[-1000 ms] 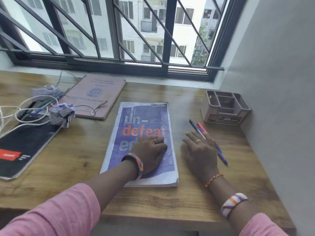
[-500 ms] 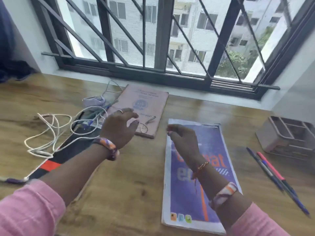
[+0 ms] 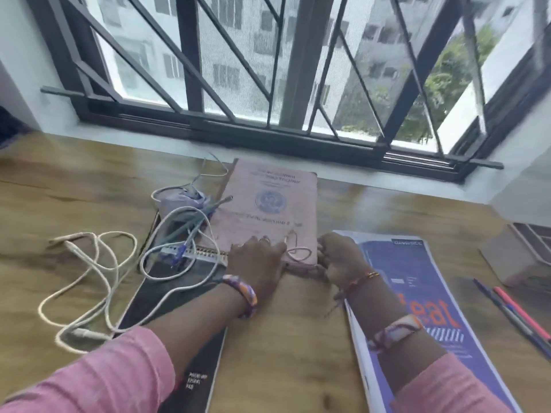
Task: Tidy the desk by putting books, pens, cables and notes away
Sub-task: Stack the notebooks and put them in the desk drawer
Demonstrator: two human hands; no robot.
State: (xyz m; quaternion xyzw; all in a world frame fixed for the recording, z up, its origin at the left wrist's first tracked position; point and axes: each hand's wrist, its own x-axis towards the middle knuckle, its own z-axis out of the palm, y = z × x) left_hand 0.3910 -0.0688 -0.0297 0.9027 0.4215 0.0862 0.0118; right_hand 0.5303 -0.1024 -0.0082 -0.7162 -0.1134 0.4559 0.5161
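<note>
A pink book (image 3: pixel 269 201) lies in the middle of the wooden desk (image 3: pixel 283 338), with a thin white cable loop (image 3: pixel 299 253) on its near corner. My left hand (image 3: pixel 256 262) holds its near edge, fingers on the cover. My right hand (image 3: pixel 340 259) curls round its near right corner. A purple book (image 3: pixel 423 272) lies to the right, under my right forearm. A black notebook (image 3: pixel 176 281) lies to the left, with a tangled white cable (image 3: pixel 89 281), blue pens (image 3: pixel 190 226) and crumpled paper (image 3: pixel 180 199) on and around it.
Three pens (image 3: pixel 520 312) lie loose at the right edge. A beige desk organizer (image 3: pixel 518 253) stands behind them by the wall. The barred window (image 3: pixel 298 84) and its sill close off the far side of the desk.
The view has swung left. Both hands left the purple book and the desk, crossed over, and now rest on the near edge of the pink book.
</note>
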